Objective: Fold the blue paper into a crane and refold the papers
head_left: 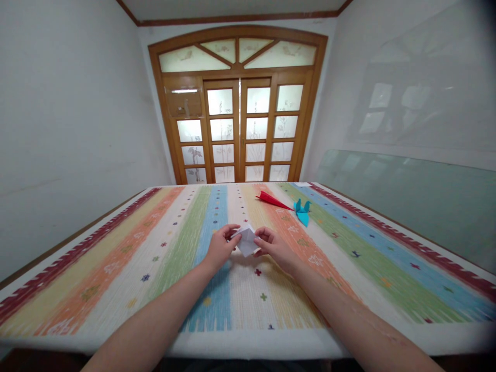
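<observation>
Between my two hands is a small folded piece of white paper (247, 244), lifted a little above the striped tablecloth. My left hand (225, 243) pinches its left corner between thumb and fingers. The right corner sits in the closed fingers of my right hand (272, 245). A crease runs down from the top of the paper, and one corner points toward me. Farther off to the right lie a pointed red folded paper piece (274, 200) and a blue origami figure (301, 212), the red tip reaching close to the blue one.
A striped cloth (166, 279) covers the long table. White walls stand on both sides, with a pale glass panel (406, 196) leaning along the right. Beyond the far edge are wooden doors with glass panes (238, 129). A white flat item (302, 184) lies at the far edge.
</observation>
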`<state>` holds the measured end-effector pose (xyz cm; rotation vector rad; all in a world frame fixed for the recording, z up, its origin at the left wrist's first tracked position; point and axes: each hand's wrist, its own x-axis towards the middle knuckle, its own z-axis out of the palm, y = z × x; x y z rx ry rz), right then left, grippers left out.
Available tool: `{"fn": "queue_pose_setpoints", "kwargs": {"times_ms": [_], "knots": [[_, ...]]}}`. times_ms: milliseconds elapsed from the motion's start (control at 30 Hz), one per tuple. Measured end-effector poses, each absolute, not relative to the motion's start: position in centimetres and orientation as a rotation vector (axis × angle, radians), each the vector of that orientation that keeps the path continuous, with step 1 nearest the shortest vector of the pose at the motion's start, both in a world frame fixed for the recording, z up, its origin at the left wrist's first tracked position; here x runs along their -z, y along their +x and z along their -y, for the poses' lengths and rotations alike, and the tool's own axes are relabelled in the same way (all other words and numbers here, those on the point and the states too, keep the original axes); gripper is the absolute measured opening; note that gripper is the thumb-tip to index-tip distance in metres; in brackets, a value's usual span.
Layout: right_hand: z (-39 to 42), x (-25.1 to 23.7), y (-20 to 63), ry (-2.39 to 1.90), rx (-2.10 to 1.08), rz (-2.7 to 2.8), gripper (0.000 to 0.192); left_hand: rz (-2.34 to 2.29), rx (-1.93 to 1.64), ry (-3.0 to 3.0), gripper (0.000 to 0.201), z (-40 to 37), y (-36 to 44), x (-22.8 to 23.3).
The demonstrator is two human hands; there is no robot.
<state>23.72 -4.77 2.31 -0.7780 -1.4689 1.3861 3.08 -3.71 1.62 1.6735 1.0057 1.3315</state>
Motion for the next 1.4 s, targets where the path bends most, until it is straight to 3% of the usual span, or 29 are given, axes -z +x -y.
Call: {"fn": "queue_pose_setpoints", "kwargs": {"times_ms": [167,567,833,1233,1400], "knots": [[4.3,-2.1,23.8,-0.837,-1.328,1.443,0.035,-1.026,-1.277,1.749,0.042,4.2,3.4,-1.7],[5.1,-2.6,23.3,-0.966,-1.172,1.569,0.06,-1.125,-1.342,1.939,0.027,4.4,3.1,-2.1],[5.2,-2.2,22.6,-0.98,-1.347,1.503,0.032,-1.154,-1.341,2.068,0.017,5.1,3.4,-2.9],[4.4,-1.6,23.1,-0.972,-1.444,1.305,0.034,-0.966,-1.202,2.255,0.022,5.8,3.6,-3.0],[4.5,-2.0,23.5,-0.938,-1.475,1.268,0.057,-0.92,-1.093,2.314,0.031,6.0,3.4,-3.1]]}}
